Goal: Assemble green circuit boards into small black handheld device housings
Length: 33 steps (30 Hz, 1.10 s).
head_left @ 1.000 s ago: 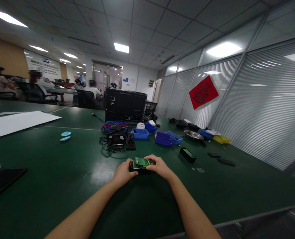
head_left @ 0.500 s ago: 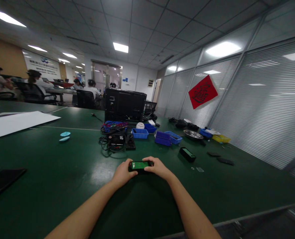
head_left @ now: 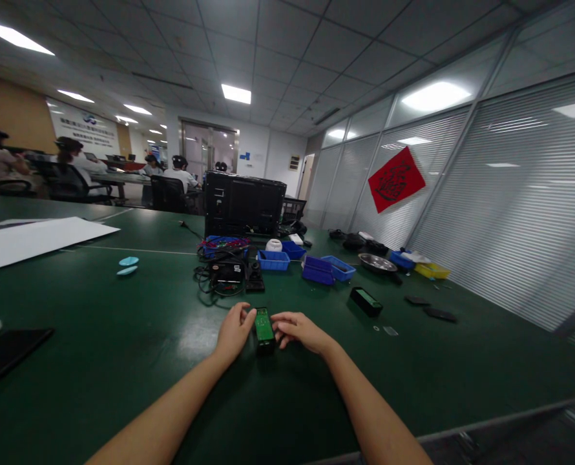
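A narrow black box with a green circuit board in its top sits on the green table in front of me, its long side pointing away from me. On its left is my left hand, fingers loosely bent and apart, with the thumb tip at the box's far left edge; whether it touches is hard to tell. My right hand is just right of the box, open, fingers curved toward its side and not wrapped round it. A second black box with a green board lies farther right.
Behind the box are a black adapter with tangled cables, blue bins, a white ball and a large black monitor. To the right lie a metal bowl and flat black pieces. People sit in the left background.
The box has turned from lying crosswise between both hands to pointing away from me. Both hands have loosened from its ends and now flank its long sides.
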Each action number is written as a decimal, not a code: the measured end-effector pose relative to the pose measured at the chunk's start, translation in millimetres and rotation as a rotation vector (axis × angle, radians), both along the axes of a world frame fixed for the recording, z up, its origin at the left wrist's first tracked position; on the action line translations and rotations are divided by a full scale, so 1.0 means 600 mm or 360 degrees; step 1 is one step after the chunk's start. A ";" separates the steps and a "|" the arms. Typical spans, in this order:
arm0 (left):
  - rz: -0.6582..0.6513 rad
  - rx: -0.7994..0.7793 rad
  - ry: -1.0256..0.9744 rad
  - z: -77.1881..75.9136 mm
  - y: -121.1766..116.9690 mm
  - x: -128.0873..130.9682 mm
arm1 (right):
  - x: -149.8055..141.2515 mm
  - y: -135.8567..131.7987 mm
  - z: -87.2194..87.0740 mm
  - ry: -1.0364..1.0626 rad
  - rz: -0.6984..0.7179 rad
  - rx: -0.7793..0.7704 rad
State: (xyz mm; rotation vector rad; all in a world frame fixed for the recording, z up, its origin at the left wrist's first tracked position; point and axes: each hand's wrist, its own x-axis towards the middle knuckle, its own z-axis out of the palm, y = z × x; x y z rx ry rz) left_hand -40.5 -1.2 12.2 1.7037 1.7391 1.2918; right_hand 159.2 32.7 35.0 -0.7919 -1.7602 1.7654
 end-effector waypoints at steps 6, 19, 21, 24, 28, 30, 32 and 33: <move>-0.0208 0.0119 0.0202 0.000 -0.031 0.030 | -0.001 0.004 -0.005 0.0049 0.0018 -0.0056; -0.0048 0.0059 0.0237 0.008 -0.034 0.026 | -0.001 0.009 -0.007 -0.0069 -0.0069 0.0014; -0.0019 0.0007 0.0186 0.008 -0.030 0.023 | -0.001 0.009 -0.006 -0.0085 -0.0100 0.0025; 0.0087 -0.0040 0.0227 0.010 -0.024 0.015 | -0.001 0.009 -0.005 -0.0114 -0.0145 0.0041; 0.0256 -0.0069 0.0362 0.013 -0.020 0.001 | -0.001 0.008 -0.003 -0.0142 -0.0168 0.0051; 0.0267 -0.0063 0.0366 0.015 -0.021 -0.001 | -0.001 0.008 -0.003 -0.0154 -0.0163 0.0059; 0.0232 -0.0024 0.0403 0.017 -0.025 0.001 | -0.001 0.009 -0.004 -0.0163 -0.0160 0.0068; 0.0212 -0.0005 0.0439 0.018 -0.028 0.004 | -0.001 0.010 -0.006 -0.0164 -0.0159 0.0071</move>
